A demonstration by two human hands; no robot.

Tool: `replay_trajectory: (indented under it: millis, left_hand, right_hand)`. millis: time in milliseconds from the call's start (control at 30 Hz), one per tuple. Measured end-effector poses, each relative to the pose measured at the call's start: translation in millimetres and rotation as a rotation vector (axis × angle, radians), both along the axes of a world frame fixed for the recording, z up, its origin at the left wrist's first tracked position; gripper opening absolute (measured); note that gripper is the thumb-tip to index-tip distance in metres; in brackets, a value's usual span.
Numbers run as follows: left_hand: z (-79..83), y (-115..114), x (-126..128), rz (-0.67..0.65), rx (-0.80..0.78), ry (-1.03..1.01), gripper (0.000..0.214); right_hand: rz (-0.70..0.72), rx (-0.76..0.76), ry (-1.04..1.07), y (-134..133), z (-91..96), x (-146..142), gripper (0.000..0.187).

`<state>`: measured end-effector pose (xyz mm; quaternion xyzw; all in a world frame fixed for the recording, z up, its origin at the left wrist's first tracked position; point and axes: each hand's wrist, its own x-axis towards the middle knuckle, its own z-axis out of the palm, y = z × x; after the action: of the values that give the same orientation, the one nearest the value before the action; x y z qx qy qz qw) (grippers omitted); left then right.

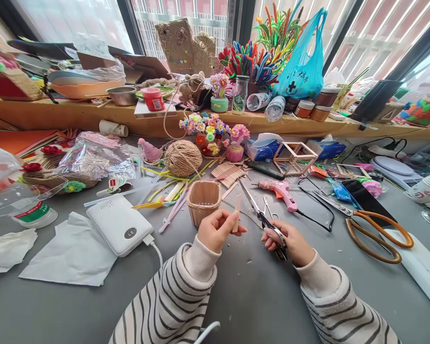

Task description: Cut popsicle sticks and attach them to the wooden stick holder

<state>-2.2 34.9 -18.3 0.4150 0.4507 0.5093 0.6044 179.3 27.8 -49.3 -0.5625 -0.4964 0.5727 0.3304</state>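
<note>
My left hand (218,229) pinches a short flat wooden craft stick (237,210), which stands nearly upright between thumb and fingers. In my right hand (288,239) is a pair of black-handled scissors (251,197), the blades pointing away and to the left. Just behind my left hand sits a small square basket (198,215) made of wooden sticks, with twine around its rim. Beyond it lie a mat of joined sticks (226,174) and several loose ones. A pink glue gun (281,192) rests past my right hand, near small silver scissors (271,210).
A white power bank (120,224) with a cable and a white tissue (71,253) lie at left. A ball of twine (183,158) is behind the basket. Large orange-handled scissors (376,234) and a phone (365,200) are at right. A crowded wooden ledge (143,119) spans the back.
</note>
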Motion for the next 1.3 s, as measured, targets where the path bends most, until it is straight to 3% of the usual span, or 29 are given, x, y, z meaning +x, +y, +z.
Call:
replay_trajectory:
  millis: [133,300,667,1300]
  left_hand:
    - [-0.9,6,6,0.040,0.049,-0.004,0.026]
    - [-7.9,6,11,0.080,0.095,0.009,0.024]
    - [-13.6,9,15,0.115,0.123,0.002,0.022]
    - [-16.2,9,14,0.084,0.112,0.062,0.024]
  right_hand:
    - [-0.129,0.043,0.161,-7,-4.1,-1,0.042]
    - [-0.014,0.133,0.235,-16,-5.3,-1,0.042]
    - [0.232,0.266,0.105,-33,2.7,-4,0.048]
    - [0.219,0.305,0.025,-34,3.4,-8,0.030]
